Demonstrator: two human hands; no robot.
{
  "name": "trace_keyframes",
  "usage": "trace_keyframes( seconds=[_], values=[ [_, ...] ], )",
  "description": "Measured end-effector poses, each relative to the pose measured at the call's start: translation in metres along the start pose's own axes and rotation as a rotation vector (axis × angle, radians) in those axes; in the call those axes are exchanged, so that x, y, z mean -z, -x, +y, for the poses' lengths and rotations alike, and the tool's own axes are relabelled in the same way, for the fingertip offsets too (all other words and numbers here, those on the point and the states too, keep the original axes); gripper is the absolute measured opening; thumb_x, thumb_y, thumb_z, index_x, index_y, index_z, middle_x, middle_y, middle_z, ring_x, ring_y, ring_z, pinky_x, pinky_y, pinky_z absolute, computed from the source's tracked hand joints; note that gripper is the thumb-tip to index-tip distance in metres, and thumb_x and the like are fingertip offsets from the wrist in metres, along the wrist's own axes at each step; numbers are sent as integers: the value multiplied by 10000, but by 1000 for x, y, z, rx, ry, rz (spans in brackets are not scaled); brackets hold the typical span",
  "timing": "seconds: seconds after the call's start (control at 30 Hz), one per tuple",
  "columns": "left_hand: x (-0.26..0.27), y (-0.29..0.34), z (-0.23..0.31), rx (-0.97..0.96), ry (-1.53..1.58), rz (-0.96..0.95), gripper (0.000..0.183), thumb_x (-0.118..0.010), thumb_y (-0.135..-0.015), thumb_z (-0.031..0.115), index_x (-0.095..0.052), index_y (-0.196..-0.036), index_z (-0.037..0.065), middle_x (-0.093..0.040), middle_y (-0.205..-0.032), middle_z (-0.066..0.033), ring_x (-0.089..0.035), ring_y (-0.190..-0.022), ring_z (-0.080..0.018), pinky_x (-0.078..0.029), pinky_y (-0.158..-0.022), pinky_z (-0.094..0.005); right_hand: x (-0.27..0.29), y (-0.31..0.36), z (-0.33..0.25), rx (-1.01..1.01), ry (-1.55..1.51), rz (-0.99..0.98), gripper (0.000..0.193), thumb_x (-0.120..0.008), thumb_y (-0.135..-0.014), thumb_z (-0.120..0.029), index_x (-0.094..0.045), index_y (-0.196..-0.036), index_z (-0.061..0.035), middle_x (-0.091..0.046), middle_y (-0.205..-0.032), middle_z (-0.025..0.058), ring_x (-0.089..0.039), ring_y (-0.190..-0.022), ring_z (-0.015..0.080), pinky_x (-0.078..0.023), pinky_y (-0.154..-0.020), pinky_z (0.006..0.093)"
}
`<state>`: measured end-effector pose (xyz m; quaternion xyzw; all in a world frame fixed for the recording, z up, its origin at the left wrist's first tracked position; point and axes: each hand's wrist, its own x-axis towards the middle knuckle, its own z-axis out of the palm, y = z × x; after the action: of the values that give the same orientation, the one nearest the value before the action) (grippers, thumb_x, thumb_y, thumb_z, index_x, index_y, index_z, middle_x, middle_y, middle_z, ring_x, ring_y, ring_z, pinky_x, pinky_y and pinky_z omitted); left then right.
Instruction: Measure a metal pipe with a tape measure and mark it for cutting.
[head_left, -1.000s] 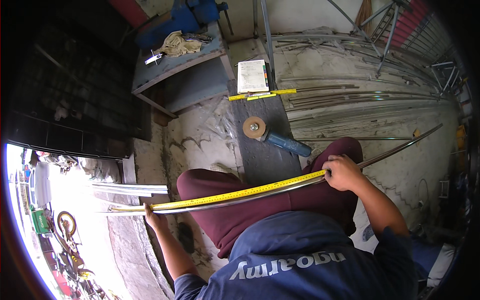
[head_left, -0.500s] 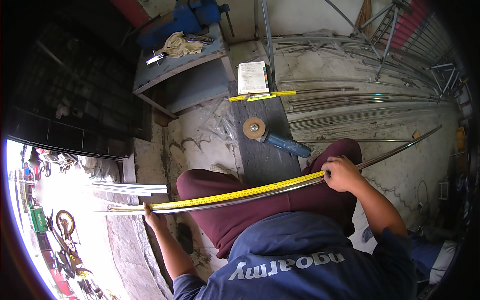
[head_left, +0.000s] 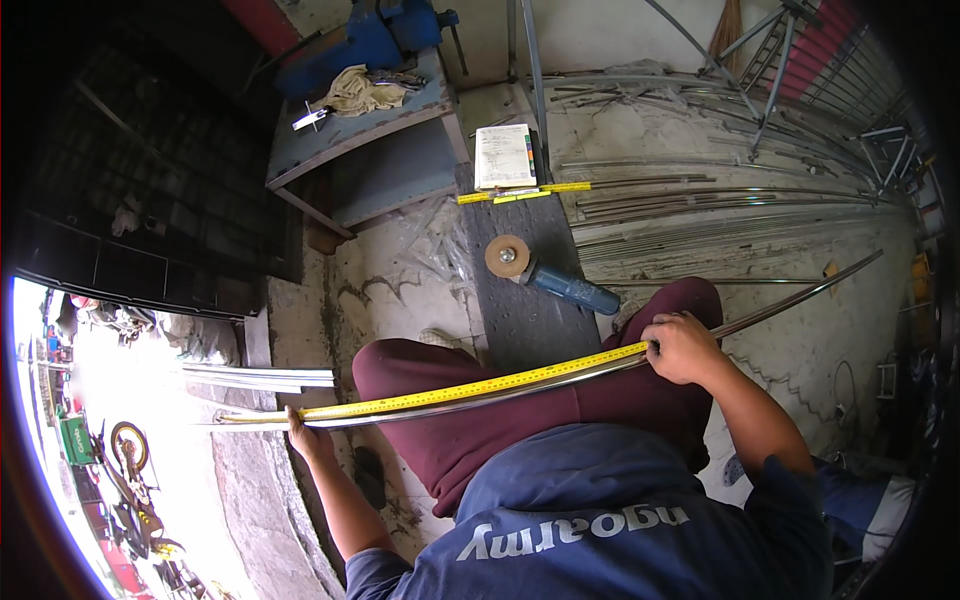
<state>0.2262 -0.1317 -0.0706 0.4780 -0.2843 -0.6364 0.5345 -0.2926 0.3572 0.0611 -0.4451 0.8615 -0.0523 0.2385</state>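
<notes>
Across my lap lies a long shiny metal tube (head_left: 800, 293), which looks curved in the view. A yellow measuring tape (head_left: 480, 388) is stretched along it, between my two hands. My left hand (head_left: 308, 434) is closed round the tube and tape near their left end, the thumb on top. My right hand (head_left: 683, 347) grips the tape and tube over my right knee, its fingertips partly hidden. In front of my knees, an angle grinder (head_left: 572, 288) with a tan disc rests on a dark narrow bench (head_left: 535, 335).
At the bench's far end are an open notebook (head_left: 505, 157) and a yellow rule (head_left: 572, 187). A metal table (head_left: 355, 135) carries a blue vise (head_left: 365, 45) and a cloth (head_left: 360, 90). Several metal tubes (head_left: 735, 200) lie on the floor at right. More tubes (head_left: 260, 376) jut in at left.
</notes>
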Motion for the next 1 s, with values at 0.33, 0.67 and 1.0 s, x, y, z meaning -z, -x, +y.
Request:
trace_keyframes(
  seconds=[0.33,0.67,1.0],
  values=[
    [3,-3,-2,-34,-6,27,317,-697,-1036,311,-646,-1142,17,-632,-982,-49,-626,-946,-172,-538,-882,-350,4,-1,-5,-26,2,-24,224,-650,-874,-214,-771,-1020,-96,-717,-1078,151,-666,-1081,360,-473,-1047,506],
    [-36,26,17,-995,-1429,695,808,-706,-964,536,-474,-1349,-135,-451,-1411,-314,-454,-1333,-434,-402,-1113,-563,19,-11,-7,-81,-94,-119,257,-627,-971,-240,-791,-1086,-80,-752,-987,213,-713,-960,407,-564,-901,477],
    [-244,151,58,-1442,-1495,-617,562,-768,-894,284,-580,-1396,112,-570,-1443,-124,-472,-1422,-363,-276,-1210,-562,88,-102,-42,150,-205,-163,485,-709,-948,-449,-781,-952,30,-682,-709,205,-638,-651,315,-519,-682,453]
  ],
)
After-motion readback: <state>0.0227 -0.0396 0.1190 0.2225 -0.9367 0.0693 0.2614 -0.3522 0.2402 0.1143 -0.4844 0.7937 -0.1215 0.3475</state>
